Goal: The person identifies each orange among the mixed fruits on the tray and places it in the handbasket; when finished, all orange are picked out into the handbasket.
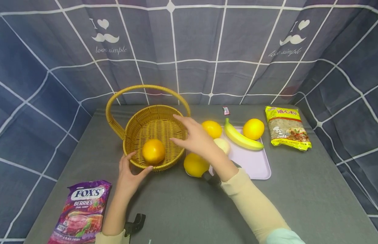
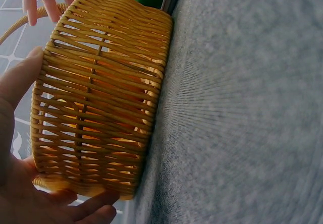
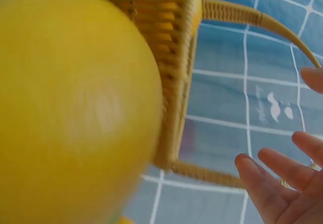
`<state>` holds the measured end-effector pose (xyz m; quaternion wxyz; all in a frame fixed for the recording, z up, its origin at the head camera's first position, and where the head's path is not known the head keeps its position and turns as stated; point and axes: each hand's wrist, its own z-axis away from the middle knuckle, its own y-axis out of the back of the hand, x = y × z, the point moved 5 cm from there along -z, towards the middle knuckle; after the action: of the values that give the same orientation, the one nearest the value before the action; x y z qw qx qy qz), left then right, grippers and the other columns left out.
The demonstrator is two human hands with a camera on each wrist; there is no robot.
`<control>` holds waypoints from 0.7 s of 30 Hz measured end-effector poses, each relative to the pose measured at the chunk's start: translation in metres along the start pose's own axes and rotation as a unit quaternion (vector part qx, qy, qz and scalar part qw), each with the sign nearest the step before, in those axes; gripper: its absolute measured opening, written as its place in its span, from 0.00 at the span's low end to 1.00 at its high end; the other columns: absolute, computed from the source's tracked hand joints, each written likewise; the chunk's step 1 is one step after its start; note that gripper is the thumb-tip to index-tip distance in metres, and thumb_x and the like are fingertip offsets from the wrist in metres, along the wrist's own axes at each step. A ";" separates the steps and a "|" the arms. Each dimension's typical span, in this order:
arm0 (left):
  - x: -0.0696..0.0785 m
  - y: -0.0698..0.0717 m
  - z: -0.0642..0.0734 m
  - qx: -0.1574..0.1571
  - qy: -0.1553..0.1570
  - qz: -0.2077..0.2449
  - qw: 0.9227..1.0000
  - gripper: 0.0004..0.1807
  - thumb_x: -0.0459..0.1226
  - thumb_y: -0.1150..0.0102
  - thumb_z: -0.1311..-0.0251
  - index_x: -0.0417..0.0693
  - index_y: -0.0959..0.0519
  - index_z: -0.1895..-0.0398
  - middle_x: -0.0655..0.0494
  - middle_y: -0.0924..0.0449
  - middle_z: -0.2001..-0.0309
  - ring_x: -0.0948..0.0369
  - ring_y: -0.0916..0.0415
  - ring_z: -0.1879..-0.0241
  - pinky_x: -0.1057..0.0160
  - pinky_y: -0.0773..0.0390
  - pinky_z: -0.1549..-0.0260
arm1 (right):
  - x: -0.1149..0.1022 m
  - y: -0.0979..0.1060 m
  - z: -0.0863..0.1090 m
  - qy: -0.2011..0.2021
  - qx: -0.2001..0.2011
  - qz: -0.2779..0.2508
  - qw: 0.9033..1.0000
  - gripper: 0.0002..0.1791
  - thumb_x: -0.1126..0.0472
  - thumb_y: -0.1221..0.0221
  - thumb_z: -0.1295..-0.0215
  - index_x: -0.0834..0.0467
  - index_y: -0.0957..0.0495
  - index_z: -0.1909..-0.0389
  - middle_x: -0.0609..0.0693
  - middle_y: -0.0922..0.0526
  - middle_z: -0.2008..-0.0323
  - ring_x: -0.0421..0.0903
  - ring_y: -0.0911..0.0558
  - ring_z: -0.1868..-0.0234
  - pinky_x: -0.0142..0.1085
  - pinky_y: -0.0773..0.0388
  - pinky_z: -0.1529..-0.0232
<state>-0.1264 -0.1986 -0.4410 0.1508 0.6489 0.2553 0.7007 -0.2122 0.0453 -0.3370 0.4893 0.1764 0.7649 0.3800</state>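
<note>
A wicker basket (image 1: 158, 112) with a tall arched handle stands at centre left, and an orange (image 1: 153, 151) lies inside near its front wall. My left hand (image 1: 129, 178) holds the front of the basket; in the left wrist view its thumb touches the rim and its bent fingers lie against the woven side. Over the basket's right rim reaches my right hand (image 1: 196, 137), fingers spread and holding nothing. A large yellow fruit (image 3: 75, 103) fills the left of the right wrist view. Below the right forearm, a yellow fruit (image 1: 195, 165) rests at the tray's left end.
The pale lilac tray (image 1: 253, 166) bears a banana (image 1: 242, 139), a pale round fruit (image 1: 222, 145) and more orange-yellow fruit (image 1: 253, 128). Right of it lies a yellow food packet (image 1: 288, 128). A purple candy bag (image 1: 82, 211) lies front left; a small wrapped sweet (image 1: 226, 110) lies behind.
</note>
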 end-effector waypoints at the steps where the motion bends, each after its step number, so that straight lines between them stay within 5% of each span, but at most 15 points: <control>1: 0.000 0.000 0.000 -0.001 0.001 0.001 1.000 0.47 0.51 0.31 0.47 0.47 0.45 0.29 0.41 0.68 0.25 0.40 0.53 0.29 0.44 0.44 0.34 | 0.002 0.005 0.002 -0.001 0.010 -0.004 1.000 0.42 0.41 0.35 0.43 0.44 0.39 0.28 0.46 0.32 0.34 0.48 0.28 0.40 0.46 0.29 0.41; 10: 0.002 0.000 -0.001 -0.006 -0.001 0.000 1.000 0.47 0.52 0.31 0.46 0.49 0.45 0.29 0.42 0.69 0.24 0.41 0.52 0.30 0.43 0.43 0.34 | 0.030 0.044 0.013 -0.035 0.103 -0.047 0.993 0.34 0.45 0.33 0.45 0.49 0.29 0.37 0.45 0.26 0.40 0.46 0.22 0.48 0.40 0.23 0.49; 21: -0.001 0.000 -0.001 -0.004 0.002 -0.003 1.000 0.48 0.52 0.31 0.47 0.48 0.46 0.28 0.41 0.70 0.24 0.40 0.62 0.28 0.36 0.51 0.35 | 0.089 0.055 0.014 -0.130 0.084 -0.027 0.988 0.43 0.38 0.34 0.47 0.43 0.38 0.30 0.44 0.34 0.32 0.52 0.29 0.39 0.54 0.32 0.41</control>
<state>-0.1273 -0.1996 -0.4418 0.1551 0.6458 0.2543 0.7030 -0.2466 0.1436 -0.3533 0.5781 0.2434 0.7287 0.2750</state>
